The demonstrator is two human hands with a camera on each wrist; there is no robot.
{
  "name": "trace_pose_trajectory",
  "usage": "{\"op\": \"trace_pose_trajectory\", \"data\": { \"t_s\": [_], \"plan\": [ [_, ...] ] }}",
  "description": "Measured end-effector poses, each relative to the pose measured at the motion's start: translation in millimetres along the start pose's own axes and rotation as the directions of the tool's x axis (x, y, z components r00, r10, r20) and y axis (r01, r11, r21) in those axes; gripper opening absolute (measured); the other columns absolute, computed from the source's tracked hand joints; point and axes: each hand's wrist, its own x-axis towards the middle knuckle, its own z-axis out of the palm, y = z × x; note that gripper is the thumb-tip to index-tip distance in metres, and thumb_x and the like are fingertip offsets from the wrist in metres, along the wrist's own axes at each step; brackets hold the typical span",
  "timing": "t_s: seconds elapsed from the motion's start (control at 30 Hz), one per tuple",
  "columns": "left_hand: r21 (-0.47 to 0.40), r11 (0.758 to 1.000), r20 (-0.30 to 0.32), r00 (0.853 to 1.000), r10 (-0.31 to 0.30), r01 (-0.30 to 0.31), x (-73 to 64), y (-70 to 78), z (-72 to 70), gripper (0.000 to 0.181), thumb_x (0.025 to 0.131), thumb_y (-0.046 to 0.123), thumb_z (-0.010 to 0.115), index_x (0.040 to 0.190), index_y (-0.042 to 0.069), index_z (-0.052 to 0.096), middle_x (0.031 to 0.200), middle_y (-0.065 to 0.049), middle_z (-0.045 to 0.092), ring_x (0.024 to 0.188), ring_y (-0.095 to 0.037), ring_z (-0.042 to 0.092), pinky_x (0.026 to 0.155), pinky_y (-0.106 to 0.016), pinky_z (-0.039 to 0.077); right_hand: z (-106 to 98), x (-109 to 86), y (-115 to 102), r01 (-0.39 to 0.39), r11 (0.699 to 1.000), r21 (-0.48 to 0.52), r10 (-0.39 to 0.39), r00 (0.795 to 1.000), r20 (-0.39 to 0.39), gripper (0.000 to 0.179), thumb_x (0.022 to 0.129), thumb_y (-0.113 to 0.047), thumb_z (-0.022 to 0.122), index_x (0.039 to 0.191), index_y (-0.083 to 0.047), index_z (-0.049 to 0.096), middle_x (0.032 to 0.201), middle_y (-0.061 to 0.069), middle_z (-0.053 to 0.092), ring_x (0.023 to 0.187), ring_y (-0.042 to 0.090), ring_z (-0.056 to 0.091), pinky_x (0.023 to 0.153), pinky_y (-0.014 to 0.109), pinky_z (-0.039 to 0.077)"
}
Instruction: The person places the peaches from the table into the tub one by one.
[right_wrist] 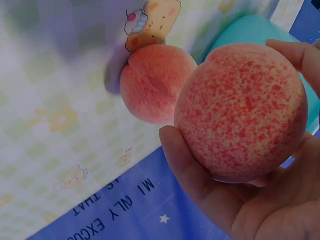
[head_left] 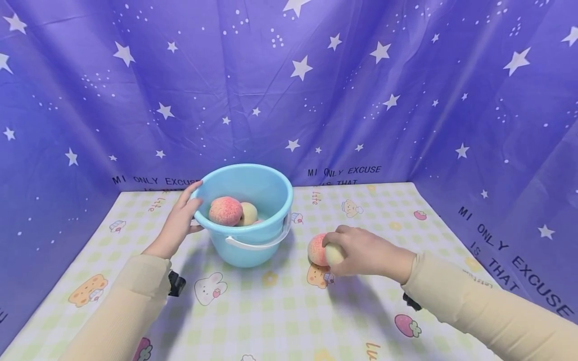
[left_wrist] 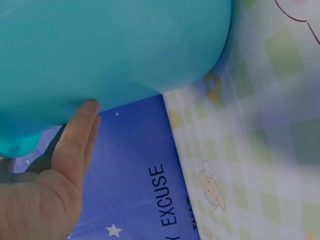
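A light blue bucket (head_left: 244, 248) stands on the table, with several peaches inside, among them a red-speckled peach (head_left: 225, 211) and a pale one (head_left: 248, 214). My left hand (head_left: 177, 220) grips its left rim. In the left wrist view, a digit (left_wrist: 75, 137) presses against the outer wall. To the right of the bucket, my right hand (head_left: 363, 251) holds a peach (right_wrist: 242, 112), pale on the side facing the head camera and red-speckled on the other. Just beyond it a pinkish peach (right_wrist: 155, 82) lies on the cloth, partly hidden by the held one in the head view.
A green-checked cloth (head_left: 271, 321) with cartoon prints covers the table. The bucket's white handle (head_left: 259, 244) hangs down at its front. Purple curtains (head_left: 253, 75) with white stars surround the table at the back and both sides.
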Motion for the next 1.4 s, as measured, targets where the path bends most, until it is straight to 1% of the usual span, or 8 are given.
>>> {"op": "trace_pose_trajectory", "data": {
  "t_s": [0.2,0.4,0.6,0.7,0.87,1.03,1.23,1.4],
  "plan": [
    [-0.004,1.0,-0.001,1.0,-0.002,0.002,0.9,-0.3,-0.2,0.062,0.102,0.029,0.033,0.16,0.032,0.01,0.167,-0.015,0.006,0.147,-0.045,0.026,0.108,-0.061,0.043,-8.9,2.7,-2.0,0.031,0.999,-0.008,-0.031,0.999,0.015,0.04,0.069,-0.022,0.075,0.107,-0.014,0.068,0.088,0.0,0.058,0.072,0.013,0.053,0.062,0.025,0.048],
    [-0.006,1.0,0.002,1.0,0.003,-0.003,0.4,-0.7,-0.3,0.062,0.103,0.029,0.033,0.16,0.032,0.011,0.167,-0.015,0.005,0.147,-0.045,0.025,0.108,-0.062,0.042,-15.2,5.9,-4.4,0.061,0.998,-0.024,-0.061,0.998,0.017,0.04,0.068,-0.023,0.076,0.107,-0.015,0.069,0.089,0.0,0.059,0.073,0.013,0.054,0.063,0.026,0.049],
    [0.013,1.0,0.002,1.0,0.008,-0.008,-0.7,-2.1,-0.8,0.062,0.103,0.032,0.033,0.16,0.031,0.011,0.167,-0.016,0.006,0.146,-0.047,0.026,0.108,-0.063,0.041,-22.9,11.2,-8.1,0.1,0.994,-0.046,-0.098,0.995,0.029,0.038,0.07,-0.023,0.075,0.107,-0.016,0.069,0.09,0.0,0.06,0.073,0.012,0.054,0.063,0.025,0.049],
    [0.014,1.0,0.002,1.0,0.009,-0.009,-0.7,-2.2,-0.9,0.062,0.103,0.032,0.033,0.16,0.031,0.01,0.167,-0.015,0.005,0.146,-0.047,0.025,0.108,-0.063,0.041,-28.4,14.2,-11.1,0.094,0.994,-0.052,-0.092,0.995,0.05,0.038,0.071,-0.024,0.076,0.108,-0.017,0.069,0.091,0.001,0.061,0.073,0.013,0.055,0.063,0.025,0.05],
    [0.006,1.0,0.003,1.0,0.009,-0.009,0.2,-1.5,-0.3,0.062,0.103,0.031,0.033,0.16,0.033,0.01,0.167,-0.015,0.005,0.146,-0.046,0.025,0.107,-0.062,0.043,-38.0,16.9,-16.2,0.064,0.997,-0.035,-0.061,0.993,0.099,0.042,0.069,-0.025,0.078,0.109,-0.017,0.068,0.093,0.001,0.061,0.076,0.015,0.057,0.063,0.026,0.051],
    [0.01,1.0,0.007,1.0,0.016,-0.016,0.0,-0.9,0.3,0.062,0.103,0.031,0.033,0.16,0.032,0.01,0.167,-0.016,0.005,0.146,-0.047,0.025,0.107,-0.062,0.043,-44.6,18.1,-19.2,0.046,0.998,-0.035,-0.041,0.991,0.129,0.043,0.07,-0.026,0.077,0.112,-0.018,0.067,0.096,0.002,0.061,0.078,0.015,0.057,0.064,0.027,0.051],
    [0.025,1.0,0.002,1.0,0.016,-0.016,-1.4,-0.8,-0.2,0.062,0.103,0.033,0.033,0.16,0.029,0.01,0.166,-0.016,0.006,0.145,-0.047,0.027,0.106,-0.062,0.044,-51.1,22.0,-24.9,0.066,0.996,-0.058,-0.059,0.99,0.128,0.042,0.07,-0.022,0.074,0.112,-0.019,0.067,0.097,0.002,0.062,0.078,0.016,0.057,0.066,0.027,0.05],
    [0.018,1.0,0.003,1.0,0.007,-0.007,-1.2,-0.4,0.4,0.062,0.103,0.032,0.033,0.16,0.031,0.01,0.167,-0.015,0.006,0.146,-0.047,0.027,0.107,-0.062,0.043,-56.5,25.8,-30.4,0.084,0.994,-0.071,-0.074,0.988,0.133,0.042,0.07,-0.02,0.072,0.112,-0.019,0.067,0.098,0.003,0.062,0.077,0.016,0.057,0.065,0.027,0.05]
  ]
}}
